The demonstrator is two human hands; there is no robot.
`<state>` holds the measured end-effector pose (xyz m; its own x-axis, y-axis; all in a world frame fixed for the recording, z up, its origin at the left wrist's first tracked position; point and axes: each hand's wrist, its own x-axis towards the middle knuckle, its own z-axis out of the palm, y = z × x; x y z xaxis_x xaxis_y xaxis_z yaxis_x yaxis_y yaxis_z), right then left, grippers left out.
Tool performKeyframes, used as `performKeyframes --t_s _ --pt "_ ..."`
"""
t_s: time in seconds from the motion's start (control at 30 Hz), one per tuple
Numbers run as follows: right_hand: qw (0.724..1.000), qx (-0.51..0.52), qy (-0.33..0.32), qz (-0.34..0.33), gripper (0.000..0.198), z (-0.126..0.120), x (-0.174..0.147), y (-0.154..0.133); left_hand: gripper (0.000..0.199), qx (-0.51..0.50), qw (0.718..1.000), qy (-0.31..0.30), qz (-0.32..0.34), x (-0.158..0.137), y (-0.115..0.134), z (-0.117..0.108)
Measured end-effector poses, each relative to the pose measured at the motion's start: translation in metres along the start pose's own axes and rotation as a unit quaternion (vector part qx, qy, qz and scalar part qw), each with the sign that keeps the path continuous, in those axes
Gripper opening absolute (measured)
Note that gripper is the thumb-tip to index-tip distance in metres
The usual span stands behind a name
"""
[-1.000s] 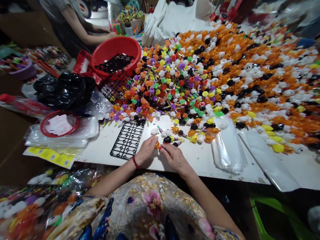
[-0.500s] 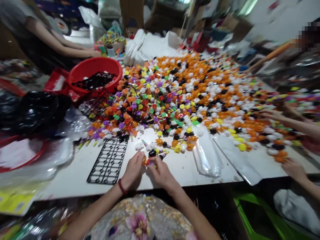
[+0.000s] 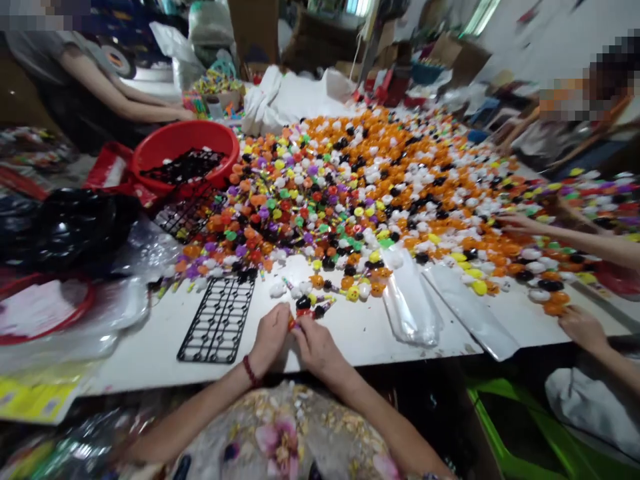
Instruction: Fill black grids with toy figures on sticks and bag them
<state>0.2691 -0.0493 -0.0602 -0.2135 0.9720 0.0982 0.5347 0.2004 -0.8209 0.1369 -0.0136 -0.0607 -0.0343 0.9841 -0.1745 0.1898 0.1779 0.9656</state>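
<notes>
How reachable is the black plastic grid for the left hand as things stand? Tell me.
Probably yes: the black plastic grid lies beside the left hand, with only white tabletop showing between. That hand seems busy, though, pinching a small orange piece.

a workshop, shown by the heaped plastic trinkets (image 3: 380,153), long white table (image 3: 350,340), co-workers (image 3: 90,83) and cardboard boxes (image 3: 457,57).

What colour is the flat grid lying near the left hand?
The grid is black, as the head view shows best.
</notes>
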Motion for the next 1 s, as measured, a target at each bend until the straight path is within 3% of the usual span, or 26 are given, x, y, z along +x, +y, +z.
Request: performKeyframes --t_s 0.07,0.23,0.43,0.57,0.67,0.83,1.0 --pt "0.995 0.093 0.003 0.039 0.016 -0.003 0.006 0.005 0.047 -0.033 0.999 -0.027 0.006 0.003 0.010 -0.001" --pt "0.952 0.281 0.014 0.124 0.034 -0.020 0.014 0.022 0.053 -0.140 0.984 -0.087 -0.070 0.009 0.018 0.002" --pt "0.928 0.338 0.020 0.154 0.041 -0.024 0.006 0.029 0.052 -0.171 0.980 -0.065 -0.076 0.011 0.011 0.005" --pt "0.917 0.366 0.009 0.160 0.045 -0.019 0.002 0.028 0.051 -0.186 0.973 -0.100 -0.097 0.010 0.011 0.002" --pt "0.923 0.356 0.003 0.144 0.041 -0.018 0.001 0.025 0.049 -0.188 0.967 -0.138 -0.106 0.007 0.015 -0.001" --pt "0.951 0.292 -0.010 0.099 0.029 -0.018 0.001 0.019 0.043 -0.098 0.976 -0.179 -0.074 0.005 0.021 -0.007" --pt "0.994 0.099 0.008 0.054 0.033 -0.018 -0.009 0.006 0.046 -0.041 0.969 -0.216 -0.112 -0.003 0.030 -0.009"
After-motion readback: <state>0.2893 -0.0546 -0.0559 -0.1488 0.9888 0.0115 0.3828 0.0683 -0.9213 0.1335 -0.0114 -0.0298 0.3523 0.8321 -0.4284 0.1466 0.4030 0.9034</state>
